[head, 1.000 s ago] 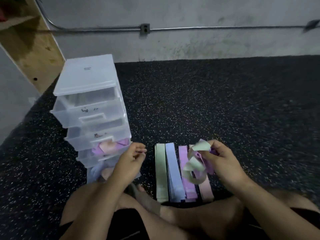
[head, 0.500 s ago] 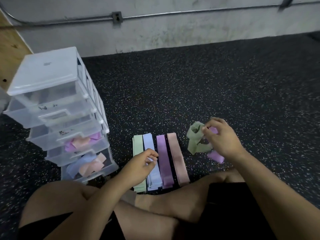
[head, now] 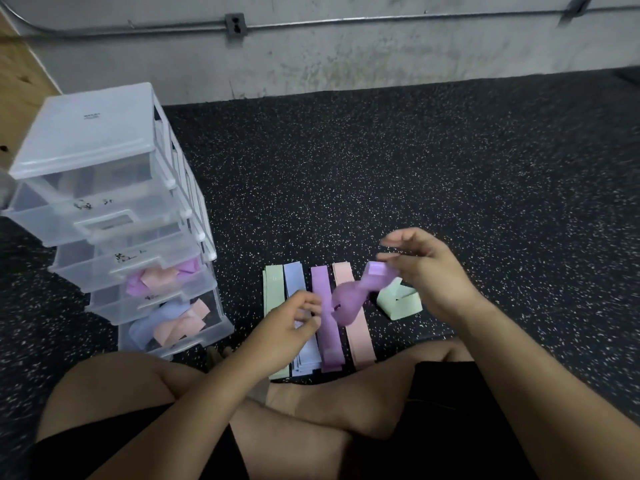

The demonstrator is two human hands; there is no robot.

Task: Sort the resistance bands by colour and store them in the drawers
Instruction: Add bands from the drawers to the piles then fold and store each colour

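A person sits cross-legged on a black speckled floor [head: 450, 168], with both hands out over the middle of the frame. The right hand [head: 433, 271], right of centre, pinches the upper end of a twisted purple band [head: 349, 299] between thumb and lower fingers, and its other fingers stretch out above. The band hangs down and to the left, ending in a loop above the rows on the floor. The left hand [head: 287, 327] is just beside that loop with its fingers curled. It is blurred, and I cannot tell whether it touches or grips anything.

Four flat rows of bands lie side by side on the floor in front of the legs. From left to right they are a green row [head: 273, 289], a blue row [head: 293, 277], a purple row [head: 329, 344] and a pink row [head: 360, 341]. A folded green band [head: 398, 301] lies on the floor just right of the pink row, below the right hand.

At the left of the frame stands a clear plastic drawer unit [head: 90, 133] with its drawers pulled out. The second drawer from the bottom holds purple and pink bands [head: 159, 282]. The bottom drawer holds blue and pink bands [head: 166, 323].

A grey wall [head: 346, 57] runs across the top of the frame, carrying a metal pipe [head: 381, 20] and an outlet box [head: 235, 25].
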